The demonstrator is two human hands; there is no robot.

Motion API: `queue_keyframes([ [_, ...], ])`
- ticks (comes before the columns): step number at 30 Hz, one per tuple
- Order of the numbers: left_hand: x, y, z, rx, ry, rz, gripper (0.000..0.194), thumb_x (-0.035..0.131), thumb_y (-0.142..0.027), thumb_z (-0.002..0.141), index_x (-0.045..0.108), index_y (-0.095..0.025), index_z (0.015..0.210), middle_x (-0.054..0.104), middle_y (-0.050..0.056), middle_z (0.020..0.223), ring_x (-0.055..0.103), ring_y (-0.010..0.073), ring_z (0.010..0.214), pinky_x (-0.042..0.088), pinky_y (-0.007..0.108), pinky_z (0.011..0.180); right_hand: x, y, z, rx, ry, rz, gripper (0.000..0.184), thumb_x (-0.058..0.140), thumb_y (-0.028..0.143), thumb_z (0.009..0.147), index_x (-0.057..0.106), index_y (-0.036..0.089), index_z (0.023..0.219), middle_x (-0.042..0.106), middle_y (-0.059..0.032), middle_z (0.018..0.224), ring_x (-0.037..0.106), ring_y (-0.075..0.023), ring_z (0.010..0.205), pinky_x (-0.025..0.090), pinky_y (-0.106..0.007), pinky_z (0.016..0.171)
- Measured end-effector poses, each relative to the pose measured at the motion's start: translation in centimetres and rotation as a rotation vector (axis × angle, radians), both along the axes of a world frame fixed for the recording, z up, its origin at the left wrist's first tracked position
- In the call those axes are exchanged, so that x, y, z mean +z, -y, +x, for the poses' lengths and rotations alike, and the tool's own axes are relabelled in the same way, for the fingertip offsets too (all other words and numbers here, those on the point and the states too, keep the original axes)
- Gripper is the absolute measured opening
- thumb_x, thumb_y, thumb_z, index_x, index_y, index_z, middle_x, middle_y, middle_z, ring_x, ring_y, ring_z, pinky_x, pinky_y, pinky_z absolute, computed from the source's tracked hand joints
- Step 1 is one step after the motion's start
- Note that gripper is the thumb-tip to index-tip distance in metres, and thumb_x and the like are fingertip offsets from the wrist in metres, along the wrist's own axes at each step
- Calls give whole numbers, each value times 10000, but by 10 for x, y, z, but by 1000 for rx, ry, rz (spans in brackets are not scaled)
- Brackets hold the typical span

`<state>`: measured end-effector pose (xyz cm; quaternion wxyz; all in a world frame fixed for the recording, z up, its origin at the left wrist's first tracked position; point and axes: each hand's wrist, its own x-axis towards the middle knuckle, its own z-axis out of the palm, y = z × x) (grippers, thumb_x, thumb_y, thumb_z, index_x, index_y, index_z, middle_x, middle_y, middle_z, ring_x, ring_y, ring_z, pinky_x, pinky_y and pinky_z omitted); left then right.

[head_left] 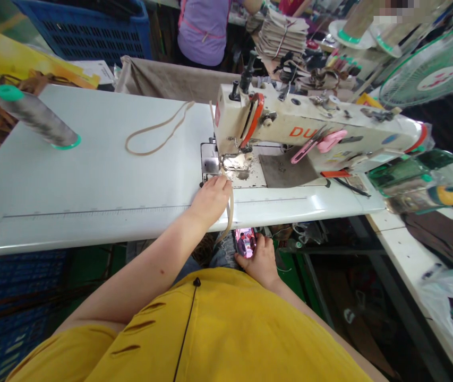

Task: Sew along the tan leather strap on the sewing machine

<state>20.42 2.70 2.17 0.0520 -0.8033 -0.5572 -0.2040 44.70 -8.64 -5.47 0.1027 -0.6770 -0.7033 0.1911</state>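
My left hand point(212, 199) rests on the table in front of the sewing machine point(282, 119), its fingers closed on a narrow beige strap point(230, 212). One end of the strap runs toward the needle area; the rest hangs over the table's front edge. Below that edge, near my lap, my right hand point(262, 261) grips a smartphone point(245, 242) with its lit screen showing people. A looped beige cord point(146, 154) lies on the table to the left and trails behind the machine head.
A grey thread cone point(43, 118) lies at the table's left point(91, 185). Pink-handled snips point(319, 146) stick to the machine, above a grey pad point(288, 170). A fan point(435, 71) stands at right. Behind are a blue crate point(91, 29) and a person in purple point(204, 32).
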Motion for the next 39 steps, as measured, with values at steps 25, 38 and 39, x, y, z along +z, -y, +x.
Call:
queue_keyframes([
  [25,4,1,2,6,-55,-2,282,502,-35,995,692,-82,1198,687,184,1257,689,266,1155,536,400,1110,-11,-1,5,36,29,89,841,840,485,707,503,151,1402,497,-178,1254,541,-425,1212,510,-584,1074],
  [38,5,1,2,3,-63,2,293,502,-34,1005,700,-69,1219,696,178,1261,691,264,1155,536,388,1116,-10,-1,3,33,9,87,823,822,454,710,507,159,1411,487,-171,1261,525,-415,1233,489,-574,1094],
  [39,5,1,2,-1,-64,-2,300,498,-32,1006,696,-65,1228,693,180,1268,688,265,1161,535,387,1117,-9,-1,3,36,12,81,828,820,458,712,505,148,1413,488,-176,1265,521,-417,1239,483,-574,1102],
])
